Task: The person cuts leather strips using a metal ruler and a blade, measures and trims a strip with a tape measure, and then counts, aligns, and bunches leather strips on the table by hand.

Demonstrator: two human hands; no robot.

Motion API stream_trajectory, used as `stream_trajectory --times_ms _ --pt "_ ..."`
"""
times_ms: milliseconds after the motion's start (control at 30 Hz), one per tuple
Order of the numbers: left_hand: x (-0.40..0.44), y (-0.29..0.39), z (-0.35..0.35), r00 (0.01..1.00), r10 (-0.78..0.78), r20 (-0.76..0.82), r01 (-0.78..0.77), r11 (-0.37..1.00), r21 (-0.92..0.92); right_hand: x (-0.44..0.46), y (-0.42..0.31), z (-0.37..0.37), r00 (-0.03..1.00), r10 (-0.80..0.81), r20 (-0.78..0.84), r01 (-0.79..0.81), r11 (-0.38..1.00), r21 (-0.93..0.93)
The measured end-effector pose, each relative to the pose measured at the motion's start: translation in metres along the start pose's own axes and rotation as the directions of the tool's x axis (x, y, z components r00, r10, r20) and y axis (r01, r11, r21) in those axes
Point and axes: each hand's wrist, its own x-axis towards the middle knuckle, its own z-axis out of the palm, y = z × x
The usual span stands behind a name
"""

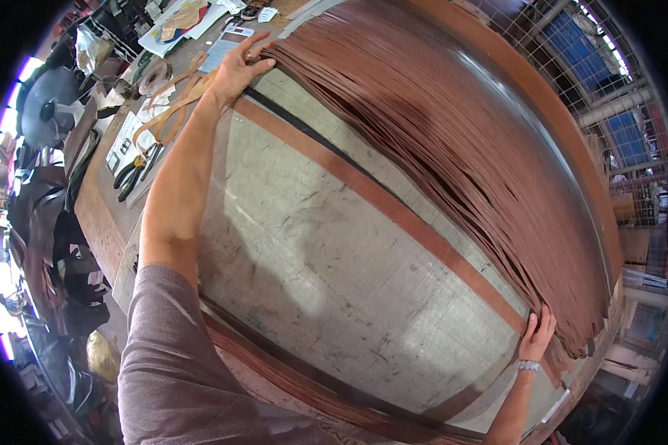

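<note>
A big pile of long, thin brown leather strips [453,111] spreads across the upper right of the worktable. My left hand [239,70] is at the strips' far end, thumb and fingers around the end of a strip at the pile's near edge. At the near right end, my right hand [538,334], with a metal watch on the wrist, has its fingers closed at the strip ends. Between both hands, a single flat brown strip [378,199] lies on the grey table surface [312,267], beside a thin black strip [304,130].
More brown strips [274,363] lie along the front edge near my body. On the left stand pliers [130,174], a tape roll [156,78], a calculator [219,55] and papers. A wire-mesh rack [608,89] rises at the right.
</note>
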Motion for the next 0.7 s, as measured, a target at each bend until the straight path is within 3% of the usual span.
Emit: stream_trajectory --times_ms 33,133,233,333,367,467,500,600,667,700 --pt "0.001 0.0 0.0 0.999 -0.003 0.036 0.005 0.999 -0.054 0.0 0.001 0.0 1.0 0.005 0.002 -0.005 1.0 -0.012" --pt "0.0 0.001 -0.003 0.997 0.004 0.082 -0.019 0.984 0.178 0.001 0.004 -0.003 0.997 0.062 0.038 -0.062 0.998 0.004" --pt "-0.003 0.0 0.002 0.996 0.072 0.054 -0.083 0.965 0.247 0.0 0.013 0.002 1.0 0.011 0.018 -0.01 0.999 -0.033" --pt "-0.012 0.007 0.006 0.995 0.094 0.041 -0.102 0.858 0.504 -0.003 0.017 0.001 1.0 -0.024 -0.003 0.024 0.998 -0.055" --pt "-0.013 0.003 0.005 0.939 0.33 0.096 -0.28 0.575 0.769 -0.003 0.017 0.001 0.999 -0.037 -0.015 0.036 0.998 -0.061" --pt "-0.009 0.003 0.002 0.873 0.444 0.205 -0.382 0.36 0.851 -0.002 0.01 -0.004 0.999 -0.019 -0.032 0.018 0.999 -0.033" --pt "-0.007 0.004 0.001 0.911 0.343 0.228 -0.343 0.327 0.881 0.0 0.004 -0.004 0.998 -0.007 -0.067 0.008 1.0 0.014" --pt "-0.007 0.008 0.003 0.851 0.349 0.393 -0.381 -0.106 0.919 0.007 0.002 -0.003 0.985 -0.065 -0.159 0.073 0.997 0.04" --pt "-0.028 0.024 0.035 0.808 0.4 0.432 -0.487 0.042 0.872 0.011 -0.005 -0.009 0.985 -0.054 -0.164 0.067 0.995 0.07" --pt "-0.041 0.04 0.059 0.79 0.352 0.502 -0.577 0.148 0.803 0.009 -0.003 -0.008 0.99 -0.02 -0.143 0.027 0.998 0.049"
